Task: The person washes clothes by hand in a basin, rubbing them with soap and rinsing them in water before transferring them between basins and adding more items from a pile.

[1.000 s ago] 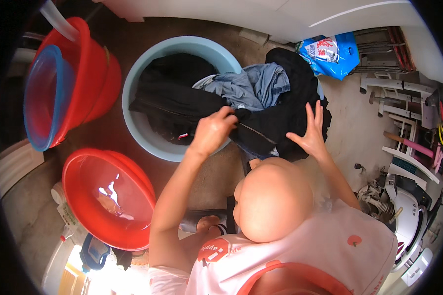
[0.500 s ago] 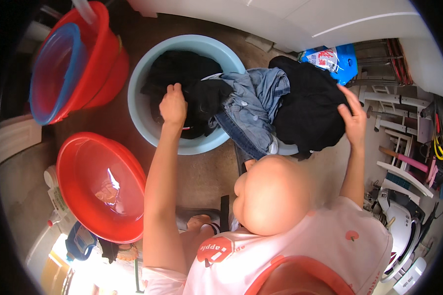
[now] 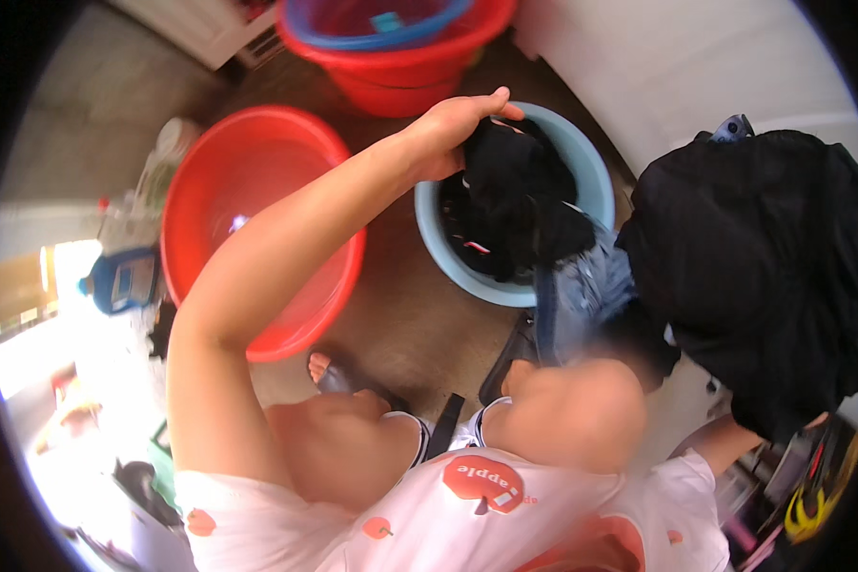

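My left hand is at the rim of the light blue basin, its fingers closed on black clothing piled inside. A large black garment hangs raised on the right, over my right hand. Only a small bit of that hand shows at the cloth's lower edge; the garment hides most of its fingers. Blue denim jeans trail over the basin's near right rim, between the black clothing and the raised garment.
A red tub with some water stands left of the blue basin. At the back are a larger red tub and a blue-rimmed basin. A blue jug stands far left. White panelling borders the back right.
My view has swung, shifting the tubs rightward in the picture. The black garment on the right has been lifted and now covers most of my right hand. My left hand has moved to the basin's rim.
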Demonstrator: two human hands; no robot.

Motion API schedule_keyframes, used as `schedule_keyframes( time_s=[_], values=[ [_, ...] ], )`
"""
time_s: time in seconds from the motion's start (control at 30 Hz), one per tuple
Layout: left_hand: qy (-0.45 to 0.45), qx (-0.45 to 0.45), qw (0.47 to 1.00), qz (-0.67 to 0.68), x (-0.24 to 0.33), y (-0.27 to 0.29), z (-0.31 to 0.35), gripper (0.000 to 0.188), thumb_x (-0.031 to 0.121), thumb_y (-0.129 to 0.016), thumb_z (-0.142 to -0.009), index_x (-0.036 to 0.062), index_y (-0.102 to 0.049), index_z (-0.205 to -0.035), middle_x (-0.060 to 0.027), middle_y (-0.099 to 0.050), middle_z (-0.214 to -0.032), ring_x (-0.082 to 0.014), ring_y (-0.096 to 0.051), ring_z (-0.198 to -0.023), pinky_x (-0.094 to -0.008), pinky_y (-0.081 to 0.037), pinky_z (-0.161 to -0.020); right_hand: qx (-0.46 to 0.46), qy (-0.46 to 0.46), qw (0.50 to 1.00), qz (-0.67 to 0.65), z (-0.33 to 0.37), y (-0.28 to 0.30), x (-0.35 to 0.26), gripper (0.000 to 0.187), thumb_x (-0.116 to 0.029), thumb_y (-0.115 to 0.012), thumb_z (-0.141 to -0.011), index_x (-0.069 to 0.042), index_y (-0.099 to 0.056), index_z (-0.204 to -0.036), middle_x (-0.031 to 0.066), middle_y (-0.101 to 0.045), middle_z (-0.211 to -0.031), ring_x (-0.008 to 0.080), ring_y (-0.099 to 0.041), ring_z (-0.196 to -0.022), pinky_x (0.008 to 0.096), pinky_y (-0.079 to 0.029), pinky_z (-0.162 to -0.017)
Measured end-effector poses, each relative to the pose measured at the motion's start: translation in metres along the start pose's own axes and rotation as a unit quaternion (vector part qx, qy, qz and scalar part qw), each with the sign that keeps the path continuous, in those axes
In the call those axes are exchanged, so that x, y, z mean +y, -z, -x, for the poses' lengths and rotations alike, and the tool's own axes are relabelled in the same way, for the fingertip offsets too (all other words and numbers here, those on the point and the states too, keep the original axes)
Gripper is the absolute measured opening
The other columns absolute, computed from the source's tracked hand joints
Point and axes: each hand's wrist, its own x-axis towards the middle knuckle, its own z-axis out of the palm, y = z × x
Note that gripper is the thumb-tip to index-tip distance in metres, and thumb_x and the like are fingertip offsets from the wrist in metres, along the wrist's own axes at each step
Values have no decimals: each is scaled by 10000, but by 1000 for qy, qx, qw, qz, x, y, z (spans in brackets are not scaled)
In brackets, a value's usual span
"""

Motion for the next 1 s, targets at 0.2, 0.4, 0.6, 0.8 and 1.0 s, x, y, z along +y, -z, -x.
schedule_keyframes(
  time_s=[0.2, 0.4, 0.6, 0.8, 1.0],
  values=[
    [-66, 120, 973, 188, -25, 107, 106, 318, 305, -545, -906, 46, -599, -1083, -133, -636, -1067, -228, -611, -971, -337, -471, -871, -550, 120, 763, -317, 100, -156, -139, 359, -97, -516, -869, 32, -544, -1203, 162, -544, -1234, 238, -526, -1119, 338, -401, -971],
    [-130, -1, 916, 381, -122, 122, 60, 370, 306, -447, -925, 51, -569, -1163, -120, -591, -1193, -257, -535, -1090, -373, -378, -1010, -684, 213, 543, -438, 115, -242, -230, 384, -63, -517, -853, 25, -528, -1227, 145, -504, -1296, 231, -479, -1189, 333, -363, -1008],
    [-249, 75, 846, 465, -145, 205, 163, 750, 668, -444, -837, 80, -470, -1302, -122, -500, -1316, -288, -478, -1202, -430, -363, -1038, -598, 164, 654, -434, 154, -369, -294, 417, -30, -517, -838, 18, -512, -1252, 128, -464, -1357, 223, -431, -1258, 327, -325, -1046],
    [-245, 664, 694, -133, -240, 360, 207, 368, 215, -579, -878, -10, -530, -1165, -171, -610, -1102, -316, -588, -1014, -391, -470, -878, -677, 165, 682, -220, 343, -463, -283, 392, -93, -567, -832, -36, -541, -1219, 195, -450, -1335, 354, -440, -1222, 405, -384, -992],
    [-79, 559, 545, -620, -242, 342, 177, 538, 356, -577, -845, 238, -441, -1351, -201, -198, -1481, -491, -128, -1345, -700, -182, -990, -692, 303, 654, -48, 481, -474, -304, 612, -455, -530, -868, -189, -363, -1393, 182, -175, -1498, 446, -129, -1364, 664, -251, -992]
  ],
)
